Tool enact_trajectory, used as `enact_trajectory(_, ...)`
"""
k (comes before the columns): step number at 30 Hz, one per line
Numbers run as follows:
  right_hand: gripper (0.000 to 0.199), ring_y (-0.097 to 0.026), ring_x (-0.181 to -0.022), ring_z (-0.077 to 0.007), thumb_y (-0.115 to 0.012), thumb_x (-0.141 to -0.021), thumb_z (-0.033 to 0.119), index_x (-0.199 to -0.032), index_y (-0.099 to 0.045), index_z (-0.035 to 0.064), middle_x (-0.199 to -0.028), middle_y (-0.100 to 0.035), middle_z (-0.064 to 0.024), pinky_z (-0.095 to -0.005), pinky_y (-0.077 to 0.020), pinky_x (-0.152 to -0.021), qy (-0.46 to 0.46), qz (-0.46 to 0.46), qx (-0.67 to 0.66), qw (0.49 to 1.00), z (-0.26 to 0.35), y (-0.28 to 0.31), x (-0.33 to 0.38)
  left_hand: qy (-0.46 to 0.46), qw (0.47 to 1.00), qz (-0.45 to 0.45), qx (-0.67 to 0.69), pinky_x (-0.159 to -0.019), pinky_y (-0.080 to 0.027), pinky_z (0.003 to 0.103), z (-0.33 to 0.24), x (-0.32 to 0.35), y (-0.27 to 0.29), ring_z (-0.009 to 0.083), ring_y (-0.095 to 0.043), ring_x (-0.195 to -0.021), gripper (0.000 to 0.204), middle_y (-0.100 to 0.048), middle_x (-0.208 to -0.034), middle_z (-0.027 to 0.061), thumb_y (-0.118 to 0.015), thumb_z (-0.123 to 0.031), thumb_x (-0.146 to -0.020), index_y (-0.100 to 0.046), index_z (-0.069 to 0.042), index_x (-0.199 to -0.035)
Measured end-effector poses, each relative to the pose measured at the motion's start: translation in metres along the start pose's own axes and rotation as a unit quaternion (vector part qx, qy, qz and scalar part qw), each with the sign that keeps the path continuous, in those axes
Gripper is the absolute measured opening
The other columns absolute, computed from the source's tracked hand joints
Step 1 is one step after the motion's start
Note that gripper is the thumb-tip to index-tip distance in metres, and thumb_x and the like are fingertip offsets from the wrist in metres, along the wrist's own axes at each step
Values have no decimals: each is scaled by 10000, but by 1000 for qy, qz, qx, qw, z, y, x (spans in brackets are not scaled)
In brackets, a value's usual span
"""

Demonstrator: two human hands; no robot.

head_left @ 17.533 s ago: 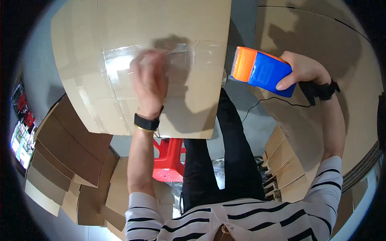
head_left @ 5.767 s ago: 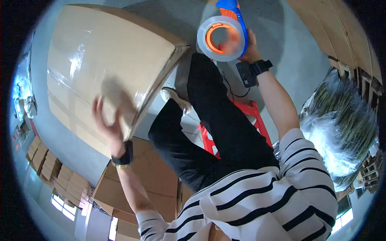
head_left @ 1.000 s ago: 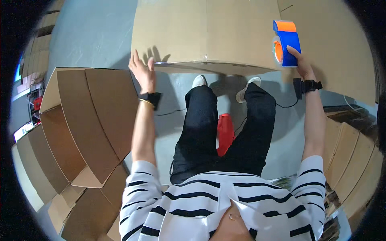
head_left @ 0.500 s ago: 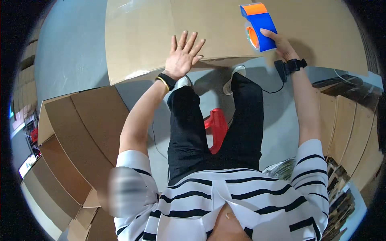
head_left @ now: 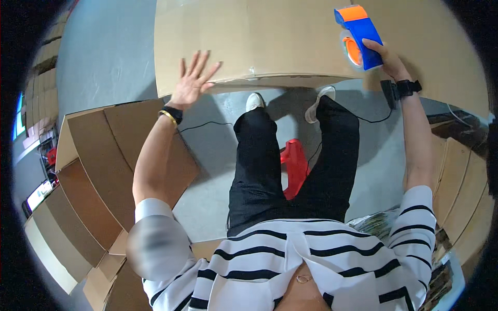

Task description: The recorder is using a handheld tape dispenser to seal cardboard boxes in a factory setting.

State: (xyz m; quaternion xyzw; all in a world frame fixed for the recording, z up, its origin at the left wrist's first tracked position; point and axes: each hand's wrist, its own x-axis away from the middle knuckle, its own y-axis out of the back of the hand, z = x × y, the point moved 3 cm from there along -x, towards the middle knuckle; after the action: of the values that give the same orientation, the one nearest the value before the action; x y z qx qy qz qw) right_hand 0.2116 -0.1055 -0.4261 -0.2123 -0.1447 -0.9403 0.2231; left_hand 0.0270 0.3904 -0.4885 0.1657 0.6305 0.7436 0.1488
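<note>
A large brown cardboard box point(head_left: 290, 36) spreads across the far side, its near edge in front of my feet. Fingers spread, my left hand point(head_left: 189, 85) rests at the near left part of this edge and holds nothing. On the right, my right hand point(head_left: 390, 58) grips a blue and orange tape dispenser point(head_left: 365, 39) over the cardboard. A roll of tape with an orange hub point(head_left: 353, 51) shows on the dispenser's left side. My palm hides part of its handle end.
Opened cardboard boxes point(head_left: 104, 166) stand at the left, with one flap reaching toward my legs. A red plastic stool point(head_left: 294, 168) is between my legs on the grey floor point(head_left: 207, 160). Stacked cardboard point(head_left: 461, 181) leans at the right. A thin black cable point(head_left: 373, 121) hangs from my right wrist device.
My left hand has slid left and nearer along the cardboard edge. The view has shifted, so the box and tape dispenser appear farther right. My right hand keeps its grip on the dispenser.
</note>
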Motion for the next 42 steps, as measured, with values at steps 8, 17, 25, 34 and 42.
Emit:
enact_trajectory(8,612,-609,-894,-131,-731,-764,448,-1192,-581,36,-1014,-642,-42,-286,-490,-805,9,-7,-5,1000,-1,-1,4,112,993,25,38,-1118,-46,632,30,44,7,336,-31,-1454,601,-59,-1587,77,-315,-507,-956,-172,-319,-1508)
enact_trajectory(17,537,-619,-963,-155,-689,-820,393,-1214,-594,41,-1066,-661,-60,-312,-479,-869,104,4,-128,986,-3,-11,26,77,987,-60,127,-1054,-55,724,-215,-158,50,352,-89,-1447,692,-161,-1571,91,-433,-557,-895,-246,-263,-1493)
enact_trajectory(25,441,-627,-938,-137,-744,-809,288,-1141,-634,20,-1061,-667,-61,-290,-488,-852,78,-149,-252,953,-29,7,42,63,986,-93,127,-1048,-154,700,-253,-141,63,380,-211,-1406,623,-299,-1515,98,-582,-327,-873,-338,-320,-1446)
enact_trajectory(34,452,-636,-898,-144,-749,-806,319,-1123,-638,16,-1039,-673,-60,-296,-502,-823,105,-216,-205,949,5,3,72,-155,981,6,115,-1134,-118,590,-233,19,52,334,-171,-1432,682,-192,-1565,64,-479,-143,-833,-304,-309,-1471)
enact_trajectory(42,456,-662,-871,-191,-719,-812,358,-1087,-631,5,-969,-690,-87,-326,-516,-784,311,-373,67,872,86,40,10,-175,955,117,211,-1151,-135,527,-251,124,54,296,-135,-1447,622,-142,-1577,48,-476,-295,-909,-249,-290,-1488)
